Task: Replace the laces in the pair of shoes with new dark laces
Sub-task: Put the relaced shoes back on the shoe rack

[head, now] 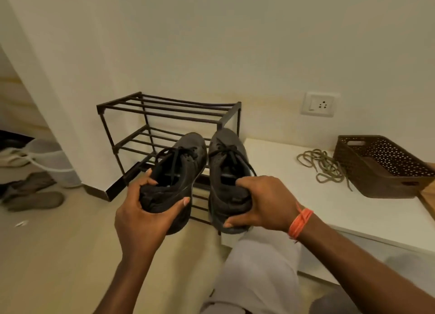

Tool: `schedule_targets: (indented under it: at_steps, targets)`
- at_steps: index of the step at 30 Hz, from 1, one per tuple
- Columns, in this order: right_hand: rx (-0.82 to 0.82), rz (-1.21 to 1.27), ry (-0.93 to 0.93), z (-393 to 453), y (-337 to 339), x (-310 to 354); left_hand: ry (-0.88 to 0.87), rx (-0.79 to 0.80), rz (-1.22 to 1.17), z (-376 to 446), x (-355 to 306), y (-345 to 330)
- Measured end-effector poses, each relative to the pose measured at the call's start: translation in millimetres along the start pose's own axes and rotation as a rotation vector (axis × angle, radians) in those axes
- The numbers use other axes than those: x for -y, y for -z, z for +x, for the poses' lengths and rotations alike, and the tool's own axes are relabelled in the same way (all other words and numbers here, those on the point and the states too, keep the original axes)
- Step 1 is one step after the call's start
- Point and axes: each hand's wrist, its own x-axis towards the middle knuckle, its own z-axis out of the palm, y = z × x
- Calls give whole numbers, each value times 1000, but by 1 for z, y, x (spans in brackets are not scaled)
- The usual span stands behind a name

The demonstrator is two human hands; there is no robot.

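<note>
I hold two dark grey shoes in the air, toes pointing away from me, in front of a low rack. My left hand (pixel 143 210) grips the heel of the left shoe (pixel 186 156). The heel of the right shoe (pixel 226 153) sits in the grip of my right hand (pixel 263 203), which wears an orange thread at the wrist. Both shoes carry dark laces, loosely threaded. A pile of tan laces (pixel 322 165) lies on the white platform (pixel 294 203) to the right.
A dark metal shoe rack (pixel 162 111) stands against the wall behind the shoes. A brown perforated basket (pixel 379 165) sits on the platform at the right. Sandals (pixel 35 198) and a white bucket (pixel 49 158) are on the floor at the left. My knee (pixel 259 262) is below.
</note>
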Motion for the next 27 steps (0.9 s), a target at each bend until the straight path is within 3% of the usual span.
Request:
schedule_targets:
  at_steps: [5,10,15,22,27]
  targets:
    - [80,-26,78,30,-35,35,21,-68,107,7,29,10]
    - [65,-14,25,92,-71,34,74,-97,193,34,63,-16]
    - [153,128,-113,157,-100,-7,356,-92,-3,92,122,-61]
    - [-24,192,-220,238,-116,-70,227,55,-88,190,151,-138]
    - [17,137,-269,272,-129,-103,200,178,-142,239,180,-178]
